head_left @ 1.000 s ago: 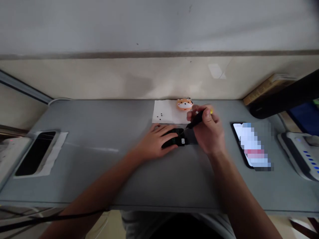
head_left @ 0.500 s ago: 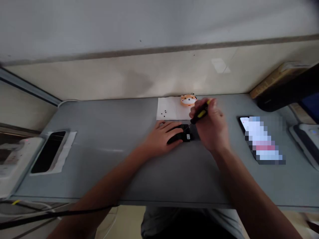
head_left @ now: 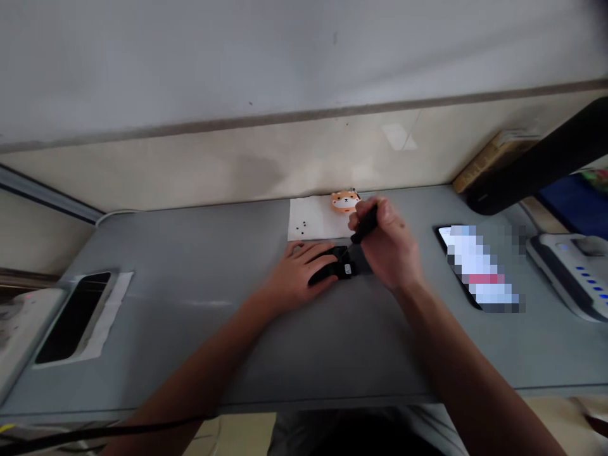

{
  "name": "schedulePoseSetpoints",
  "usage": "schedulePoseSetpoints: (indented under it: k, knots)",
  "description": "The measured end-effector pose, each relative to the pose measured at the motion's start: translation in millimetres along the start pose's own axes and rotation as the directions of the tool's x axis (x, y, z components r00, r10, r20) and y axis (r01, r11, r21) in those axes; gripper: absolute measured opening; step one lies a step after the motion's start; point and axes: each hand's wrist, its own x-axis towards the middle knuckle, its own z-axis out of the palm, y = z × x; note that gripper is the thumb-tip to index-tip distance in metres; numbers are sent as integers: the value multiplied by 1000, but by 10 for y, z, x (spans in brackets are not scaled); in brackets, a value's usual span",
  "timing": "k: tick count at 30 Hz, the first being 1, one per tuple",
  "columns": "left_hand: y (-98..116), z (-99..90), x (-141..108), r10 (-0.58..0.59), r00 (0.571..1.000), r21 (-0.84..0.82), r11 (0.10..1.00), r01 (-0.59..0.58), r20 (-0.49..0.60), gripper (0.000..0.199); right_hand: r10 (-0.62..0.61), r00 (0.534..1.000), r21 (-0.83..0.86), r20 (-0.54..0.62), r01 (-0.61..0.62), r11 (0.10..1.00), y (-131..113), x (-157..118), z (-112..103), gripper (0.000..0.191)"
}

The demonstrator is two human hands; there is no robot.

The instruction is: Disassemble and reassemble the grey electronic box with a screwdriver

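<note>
The person's left hand (head_left: 297, 275) lies flat on a small black box-shaped device (head_left: 338, 266) at the middle of the smooth grey desk (head_left: 199, 304), fingers spread and pressing down on its left part, which looks like a way of keeping the light casing from sliding. A small pale label shows on the device's right end, just clear of the fingertips.

The right hand (head_left: 387, 247) is curled tight around a slim dark-handled screwdriver (head_left: 365, 227), held tilted like a pen with the tip pointing down toward the device's upper right edge (whether the tip actually touches it is too blurred to tell). That steep angle suits working on something small in the top face.

Just behind the device lies a white sheet of paper (head_left: 311, 218) with several tiny black specks (head_left: 301, 226) on it, possibly screws, where the pale matte surface makes them easy to see. At the sheet's far right corner sits a rounded orange-and-white animal-face trinket (head_left: 344, 201), glossy like plastic.

Well to the right lies a black smartphone (head_left: 475, 269) with its screen lit. Near the desk's left edge is a dark rectangular slot (head_left: 71, 316) framed in white.
</note>
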Motion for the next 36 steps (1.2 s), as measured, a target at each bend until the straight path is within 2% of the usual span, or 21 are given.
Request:
schedulePoseSetpoints:
  k: [6, 8, 13, 16, 19, 25, 29, 32, 36]
  knots:
    - [-9, 15, -7, 48, 998, 62, 997, -46, -28, 36, -1, 998, -51, -70, -2, 999, 48, 5, -18, 62]
    - [-4, 8, -4, 62, 997, 74, 996, -59, -35, 36, -6, 997, -48, -73, 3, 999, 40, 22, -25, 60]
    - [11, -7, 5, 52, 998, 63, 997, -50, -30, 36, 80, 996, 43, 29, -81, 996, -34, 47, -32, 52]
    - [9, 8, 9, 33, 999, 54, 998, -31, -36, 37, 60, 997, 68, 37, -63, 996, -43, 30, -11, 44]
    - [1, 30, 12, 43, 998, 43, 998, -41, -45, 38, 28, 999, 68, 44, -31, 997, -15, -3, 9, 50]
    - [5, 29, 13, 52, 998, 40, 998, -50, -41, 39, 2, 1000, -85, 10, -1, 996, 17, 7, -23, 61]
    - [22, 12, 15, 34, 999, 41, 999, -33, -41, 37, 70, 995, -14, 76, -69, 998, -26, 49, -27, 55]
    - [35, 6, 20, 18, 999, 38, 999, -17, -36, 37, 63, 997, -17, 39, -63, 998, -39, 46, -18, 48]
    - [46, 0, 21, 0, 1000, 42, 999, 2, -30, 38, 59, 998, -1, 1, -59, 998, -4, 13, -23, 58]
